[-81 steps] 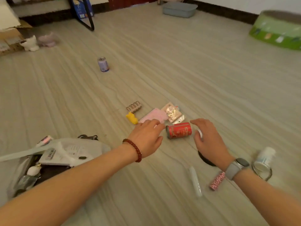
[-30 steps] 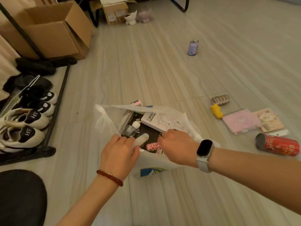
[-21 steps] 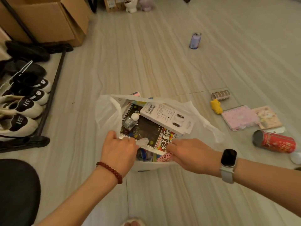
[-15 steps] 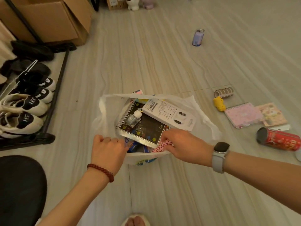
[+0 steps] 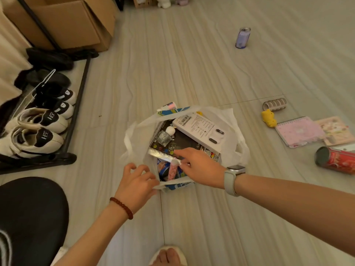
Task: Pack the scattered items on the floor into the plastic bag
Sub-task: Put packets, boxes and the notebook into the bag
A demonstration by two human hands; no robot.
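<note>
The white plastic bag (image 5: 233, 123) stands open on the floor in the middle. My left hand (image 5: 136, 182) pinches its near rim. My right hand (image 5: 200, 167) reaches inside and pinches the white-capped end of a pink patterned tube (image 5: 171, 172) standing in the bag. A white box (image 5: 199, 127), a black book (image 5: 178, 144) and a small silver bottle (image 5: 165, 138) lie inside. To the right on the floor are a red can (image 5: 337, 160), a pink notebook (image 5: 299, 131), a pastel card (image 5: 335, 129), a yellow toy (image 5: 269, 118) and a tape row (image 5: 275, 104). A purple can (image 5: 243, 37) stands farther away.
A black shoe rack (image 5: 76, 104) with several shoes (image 5: 38, 123) runs along the left. Cardboard boxes (image 5: 71, 24) stand behind it. A black round seat (image 5: 28, 217) is at lower left, and my foot (image 5: 167, 256) shows at the bottom edge.
My view swung from the scattered items to the bag. My right hand has lowered the pink tube down into the bag, while my left hand shifted along the near rim.
</note>
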